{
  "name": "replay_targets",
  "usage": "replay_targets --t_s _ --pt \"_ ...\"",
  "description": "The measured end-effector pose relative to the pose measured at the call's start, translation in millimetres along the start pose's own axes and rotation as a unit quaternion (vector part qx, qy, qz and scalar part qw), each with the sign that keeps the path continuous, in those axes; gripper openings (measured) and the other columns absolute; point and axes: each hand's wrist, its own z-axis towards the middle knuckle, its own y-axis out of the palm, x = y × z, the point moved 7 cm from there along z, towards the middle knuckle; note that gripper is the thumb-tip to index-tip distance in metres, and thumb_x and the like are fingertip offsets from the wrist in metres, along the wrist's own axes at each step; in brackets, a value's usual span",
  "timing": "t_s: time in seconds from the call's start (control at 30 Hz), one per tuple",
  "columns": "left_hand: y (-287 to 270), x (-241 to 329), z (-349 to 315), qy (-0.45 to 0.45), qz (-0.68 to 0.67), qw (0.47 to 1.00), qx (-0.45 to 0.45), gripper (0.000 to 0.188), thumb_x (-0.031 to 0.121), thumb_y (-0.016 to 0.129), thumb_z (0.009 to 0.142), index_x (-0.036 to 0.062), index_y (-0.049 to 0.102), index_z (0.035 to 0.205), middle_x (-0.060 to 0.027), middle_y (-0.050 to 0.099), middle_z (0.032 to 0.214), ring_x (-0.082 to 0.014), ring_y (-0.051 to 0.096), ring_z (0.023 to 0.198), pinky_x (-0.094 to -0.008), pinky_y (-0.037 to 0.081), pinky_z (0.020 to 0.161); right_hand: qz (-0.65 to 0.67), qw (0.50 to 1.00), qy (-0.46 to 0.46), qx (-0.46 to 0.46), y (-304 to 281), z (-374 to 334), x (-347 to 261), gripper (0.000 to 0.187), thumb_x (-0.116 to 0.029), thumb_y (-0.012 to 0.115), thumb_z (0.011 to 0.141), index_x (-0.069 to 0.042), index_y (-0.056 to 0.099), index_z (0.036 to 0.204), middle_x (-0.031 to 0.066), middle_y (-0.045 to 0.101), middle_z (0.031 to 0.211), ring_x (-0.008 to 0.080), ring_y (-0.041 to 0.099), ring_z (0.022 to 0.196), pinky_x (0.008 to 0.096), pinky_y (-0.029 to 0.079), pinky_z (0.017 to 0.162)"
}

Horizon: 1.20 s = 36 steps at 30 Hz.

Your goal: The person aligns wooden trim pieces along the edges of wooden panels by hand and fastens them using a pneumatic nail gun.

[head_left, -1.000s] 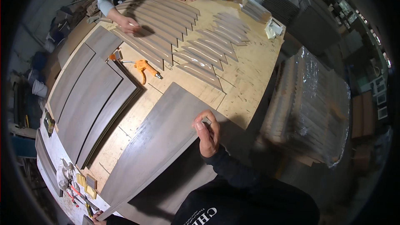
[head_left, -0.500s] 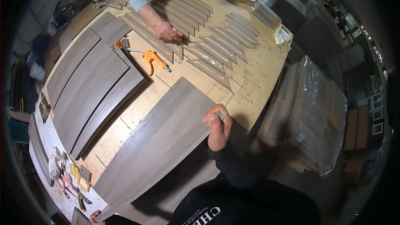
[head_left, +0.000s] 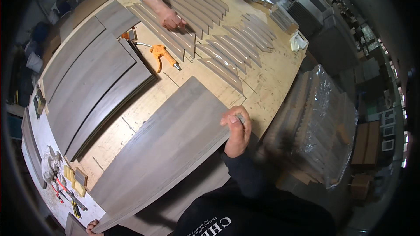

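Note:
A long grey wood-grain panel (head_left: 166, 144) lies at the near edge of the table, running from lower left to upper right. My right hand (head_left: 237, 133) is closed at its right end, thumb up, around a small grey block (head_left: 240, 118) that rests against the panel's edge; the block's kind is unclear. At the panel's lower left corner, my left hand (head_left: 92, 227) grips the edge, its fingers partly visible. Beyond the panel lies an orange air blow gun (head_left: 161, 56). Across the table, another person's hand (head_left: 170, 19) is closed over grey strips (head_left: 192, 6).
Stacked grey panels (head_left: 96, 74) cover the table's left part. Several short strips with glossy lines (head_left: 223, 54) lie at the far right. Pliers and other hand tools (head_left: 72, 196) sit at the left edge. A plastic-wrapped stack (head_left: 319, 126) stands right of the table.
The view has shifted slightly. My right hand has moved a little to the right with the block along the panel's end. The other person's hand has moved farther away over the strips.

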Motion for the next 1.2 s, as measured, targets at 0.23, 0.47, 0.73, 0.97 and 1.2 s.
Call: replay_targets --t_s 0.23,0.47,0.73,0.97,1.2 --pt "12 1 -3 -0.002 0.009 1.0 0.008 0.031 0.027 0.046 0.088 -0.0003 0.059 0.096 -0.0123 0.058 0.089 -0.0223 0.054 0.085 -0.0347 0.042 0.081 -0.041 0.999 0.021 -0.011 4 -2 11 0.018 -0.021 0.044 0.083 -0.005 0.043 0.076 0.0071 0.046 0.072 0.0137 0.044 0.07 0.0269 0.037 0.071" --pt "24 1 -7 0.003 0.001 1.0 0.014 0.032 0.026 0.046 0.088 -0.0007 0.059 0.098 -0.0126 0.058 0.092 -0.0223 0.054 0.087 -0.035 0.042 0.083 -0.025 0.999 0.032 -0.009 -7 -12 13 0.033 -0.026 0.043 0.087 0.001 0.055 0.1 0.0129 0.059 0.093 0.0161 0.049 0.084 0.0285 0.037 0.083" --pt "34 3 -10 -0.001 0.0 1.0 0.012 0.032 0.026 0.046 0.088 -0.0011 0.059 0.099 -0.0129 0.058 0.095 -0.0223 0.054 0.09 -0.0353 0.042 0.086 -0.024 0.996 0.054 -0.068 -9 -15 7 0.035 -0.019 0.048 0.09 0.002 0.053 0.119 0.0023 0.059 0.1 0.0003 0.031 0.053 0.0178 0.025 0.047" --pt "47 2 -12 -0.001 0.01 1.0 0.003 0.032 0.025 0.046 0.089 -0.0015 0.059 0.101 -0.0131 0.059 0.098 -0.0223 0.054 0.093 -0.0356 0.042 0.088 -0.033 0.995 0.082 -0.05 -9 -13 7 0.033 -0.02 0.045 0.086 0.003 0.055 0.108 0.0109 0.062 0.113 0.0014 0.037 0.058 0.0181 0.032 0.054" --pt "-12 32 -38 0.0 0.028 0.999 0.036 0.032 0.024 0.046 0.089 -0.0018 0.059 0.102 -0.0134 0.059 0.1 -0.0223 0.054 0.095 -0.0359 0.041 0.09 -0.051 0.998 0.009 -0.039 -10 -20 30 0.037 -0.023 0.045 0.084 0.003 0.057 0.108 0.0127 0.062 0.104 0.0213 0.054 0.102 0.0351 0.038 0.094"
